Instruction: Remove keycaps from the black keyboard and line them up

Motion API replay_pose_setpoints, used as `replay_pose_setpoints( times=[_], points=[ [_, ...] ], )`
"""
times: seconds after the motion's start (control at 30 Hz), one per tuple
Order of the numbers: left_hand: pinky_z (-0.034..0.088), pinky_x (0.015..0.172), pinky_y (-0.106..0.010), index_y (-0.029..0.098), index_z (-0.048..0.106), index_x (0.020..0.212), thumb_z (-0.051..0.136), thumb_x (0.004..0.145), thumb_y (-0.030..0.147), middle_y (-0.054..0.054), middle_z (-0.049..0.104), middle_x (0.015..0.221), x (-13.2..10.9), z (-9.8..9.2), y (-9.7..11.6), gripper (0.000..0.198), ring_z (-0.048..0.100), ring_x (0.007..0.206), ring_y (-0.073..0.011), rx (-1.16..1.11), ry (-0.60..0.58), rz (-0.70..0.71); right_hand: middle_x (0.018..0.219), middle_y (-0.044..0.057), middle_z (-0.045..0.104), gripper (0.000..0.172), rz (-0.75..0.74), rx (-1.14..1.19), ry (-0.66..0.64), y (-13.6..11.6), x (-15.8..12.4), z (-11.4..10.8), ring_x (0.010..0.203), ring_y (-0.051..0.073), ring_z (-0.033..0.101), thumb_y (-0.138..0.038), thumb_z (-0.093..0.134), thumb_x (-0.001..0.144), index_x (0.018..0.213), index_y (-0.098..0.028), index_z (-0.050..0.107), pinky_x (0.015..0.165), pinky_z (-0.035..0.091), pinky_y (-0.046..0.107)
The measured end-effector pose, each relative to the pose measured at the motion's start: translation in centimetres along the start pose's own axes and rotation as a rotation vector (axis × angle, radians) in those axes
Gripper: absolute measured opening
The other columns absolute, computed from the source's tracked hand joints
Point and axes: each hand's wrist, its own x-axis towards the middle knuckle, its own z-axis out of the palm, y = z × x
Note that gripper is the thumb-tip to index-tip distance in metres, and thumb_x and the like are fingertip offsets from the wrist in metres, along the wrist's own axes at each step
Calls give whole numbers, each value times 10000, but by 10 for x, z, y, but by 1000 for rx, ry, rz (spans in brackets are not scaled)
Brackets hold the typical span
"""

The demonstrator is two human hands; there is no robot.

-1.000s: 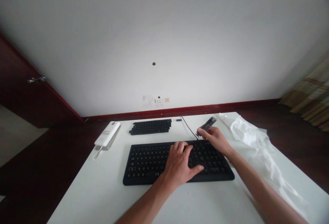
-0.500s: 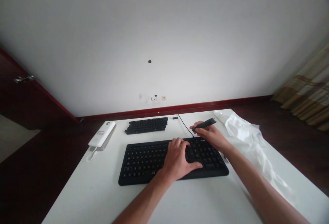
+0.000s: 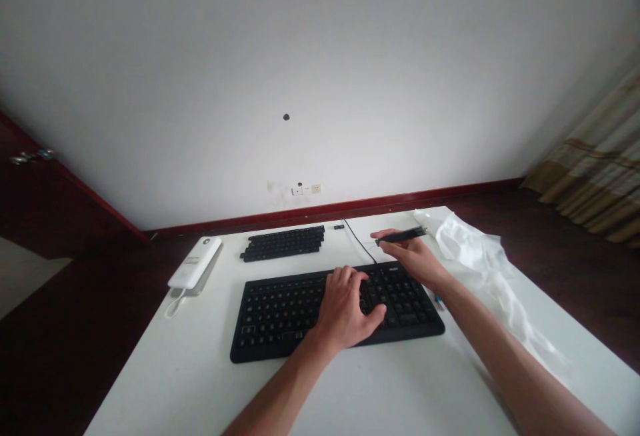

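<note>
Dim, flat light; wall (image 3: 320,56) brightest mid-right, corners dark w/ vignette, edges bowed by wide lens, soft focus, no glare.

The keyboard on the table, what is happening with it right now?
A person sits at a white table. The left hand rests flat on the black keyboard. The right hand holds a thin black tool in its fingers, just behind the keyboard's far right corner. A block of keycaps, a white power bank and a plastic bag lie nearby.
</note>
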Motion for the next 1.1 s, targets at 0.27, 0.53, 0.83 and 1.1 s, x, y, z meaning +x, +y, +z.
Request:
replay_pose_setpoints(
  times=[0.27, 0.53, 0.83, 1.1],
  points=[
    [437, 986, -471, 215, 589, 1137, 688, 807, 294, -72, 619, 1116, 4, 1, 1, 353, 558, 1101, -288, -33, -4, -49, 998, 59, 742, 355, 162, 2, -305, -36, -13, -4, 1033, 265, 693, -535, 778, 862, 1016, -217, 746, 965, 547, 430],
    [436, 983, -464, 221, 583, 1129, 652, 783, 251, -74, 614, 1107, 4, 1, 0, 354, 555, 1095, -289, -28, -8, -54, 980, 60, 745, 327, 270, 0, -363, -22, -11, -3, 1036, 263, 708, -517, 794, 838, 971, -222, 746, 945, 583, 415],
    [450, 994, -476, 212, 592, 1153, 659, 793, 245, -82, 616, 1126, 3, 1, 1, 368, 551, 1115, -296, 5, 1, -38, 986, 65, 754, 340, 230, -81, -446, -25, -11, 1, 970, 242, 712, -531, 737, 887, 972, -202, 735, 879, 586, 382],
    [495, 913, -479, 220, 650, 1274, 619, 905, 244, -78, 637, 1082, -9, 0, 10, 371, 554, 1035, -291, 162, -30, 7, 893, 46, 760, 314, 48, -232, -435, -29, -16, 11, 794, 231, 684, -528, 678, 930, 986, -225, 737, 745, 548, 363]
  ],
)
